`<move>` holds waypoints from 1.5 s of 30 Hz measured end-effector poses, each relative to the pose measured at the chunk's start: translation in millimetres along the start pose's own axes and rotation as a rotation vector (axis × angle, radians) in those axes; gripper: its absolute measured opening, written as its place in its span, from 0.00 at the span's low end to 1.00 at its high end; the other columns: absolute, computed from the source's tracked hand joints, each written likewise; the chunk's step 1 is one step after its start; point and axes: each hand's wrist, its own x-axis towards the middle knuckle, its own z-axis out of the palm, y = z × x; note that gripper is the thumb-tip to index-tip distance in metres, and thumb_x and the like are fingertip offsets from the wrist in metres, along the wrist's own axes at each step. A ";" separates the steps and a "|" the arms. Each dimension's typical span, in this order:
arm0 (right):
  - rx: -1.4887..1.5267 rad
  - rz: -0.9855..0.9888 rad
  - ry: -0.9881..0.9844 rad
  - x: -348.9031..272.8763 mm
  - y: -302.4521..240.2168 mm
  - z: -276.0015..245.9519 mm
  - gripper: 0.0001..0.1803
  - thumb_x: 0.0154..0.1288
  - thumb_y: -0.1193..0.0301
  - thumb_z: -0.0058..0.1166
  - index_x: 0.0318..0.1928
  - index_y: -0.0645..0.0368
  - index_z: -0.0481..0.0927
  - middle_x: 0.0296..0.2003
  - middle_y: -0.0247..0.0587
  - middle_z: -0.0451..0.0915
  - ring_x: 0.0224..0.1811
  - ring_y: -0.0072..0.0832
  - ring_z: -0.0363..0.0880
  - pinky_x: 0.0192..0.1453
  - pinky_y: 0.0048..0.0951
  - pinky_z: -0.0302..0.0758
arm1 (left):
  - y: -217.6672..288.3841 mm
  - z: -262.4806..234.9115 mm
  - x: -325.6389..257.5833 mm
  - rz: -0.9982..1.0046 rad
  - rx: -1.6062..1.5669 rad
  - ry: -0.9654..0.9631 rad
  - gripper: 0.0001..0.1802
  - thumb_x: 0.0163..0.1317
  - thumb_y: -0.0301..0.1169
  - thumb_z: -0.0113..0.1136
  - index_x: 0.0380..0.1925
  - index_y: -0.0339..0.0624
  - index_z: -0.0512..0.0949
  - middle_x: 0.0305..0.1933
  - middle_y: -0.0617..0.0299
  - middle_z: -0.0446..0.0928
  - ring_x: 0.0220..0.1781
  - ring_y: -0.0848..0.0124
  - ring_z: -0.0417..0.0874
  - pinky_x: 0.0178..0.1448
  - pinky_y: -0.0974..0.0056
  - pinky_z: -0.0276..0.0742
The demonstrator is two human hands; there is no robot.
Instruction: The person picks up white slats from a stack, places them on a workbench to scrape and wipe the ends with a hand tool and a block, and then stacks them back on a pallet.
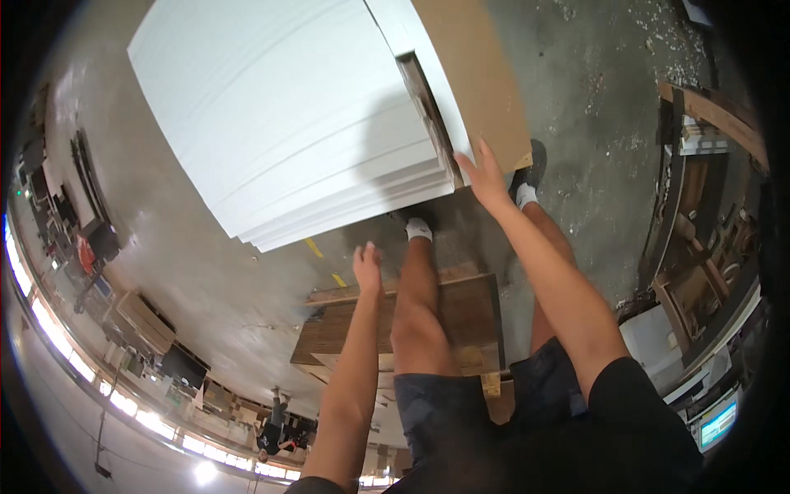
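In front of me is a tall stack of large white panels [280, 107], their near edges slightly stepped. Along its right side runs a narrow white strip [436, 74], with a dark slot [428, 115] between it and the stack. A brown board [485, 82] lies to the right of the strip. My right hand [487, 177] is open at the near right corner, thumb and fingers apart; its fingertips are at the strip and the brown board, though contact is unclear. My left hand [368, 265] hangs short of the stack's near edge, holding nothing, its fingers loosely bent and apart.
Behind my legs is a brown wooden stack [428, 325]. Wooden racks [699, 239] and a lit screen [718, 426] stand at the right. Yellow marks [325, 262] show on the concrete floor. Another person [271, 428] is far off at the lower left.
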 end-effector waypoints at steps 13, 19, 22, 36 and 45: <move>-0.027 0.315 0.127 -175.2 21.8 -338.7 0.30 0.75 0.57 0.67 0.68 0.64 0.80 0.60 0.49 0.85 0.62 0.36 0.84 0.68 0.35 0.77 | 27.6 -70.5 -270.3 0.011 0.476 -0.185 0.28 0.81 0.40 0.59 0.71 0.29 0.73 0.53 0.55 0.84 0.50 0.70 0.85 0.53 0.66 0.82; 0.149 0.247 0.280 -238.8 52.3 -473.2 0.24 0.77 0.58 0.65 0.63 0.62 0.82 0.48 0.37 0.87 0.47 0.25 0.83 0.56 0.30 0.80 | 57.2 -42.3 -283.2 0.108 0.349 -0.393 0.25 0.78 0.40 0.63 0.62 0.29 0.79 0.43 0.62 0.85 0.39 0.74 0.83 0.45 0.67 0.79; 0.167 0.273 0.359 -292.8 52.2 -475.8 0.22 0.79 0.60 0.62 0.62 0.63 0.82 0.48 0.37 0.87 0.46 0.25 0.83 0.54 0.30 0.79 | 95.8 -8.8 -289.0 0.376 0.515 -0.398 0.24 0.77 0.41 0.64 0.60 0.30 0.80 0.40 0.59 0.86 0.39 0.73 0.83 0.44 0.65 0.79; 0.554 0.167 0.050 -572.4 255.9 -232.4 0.28 0.72 0.54 0.52 0.57 0.66 0.85 0.44 0.49 0.90 0.47 0.43 0.87 0.54 0.43 0.83 | 179.8 35.1 -317.2 0.558 0.440 -0.587 0.16 0.80 0.39 0.59 0.46 0.34 0.83 0.33 0.66 0.77 0.35 0.75 0.76 0.40 0.67 0.74; 0.489 0.351 0.465 -535.3 214.3 -297.2 0.23 0.77 0.56 0.52 0.51 0.65 0.86 0.42 0.48 0.90 0.48 0.45 0.87 0.54 0.45 0.81 | 178.4 130.8 -377.7 0.510 0.685 -0.723 0.22 0.79 0.39 0.60 0.61 0.30 0.78 0.48 0.47 0.87 0.41 0.62 0.89 0.43 0.62 0.85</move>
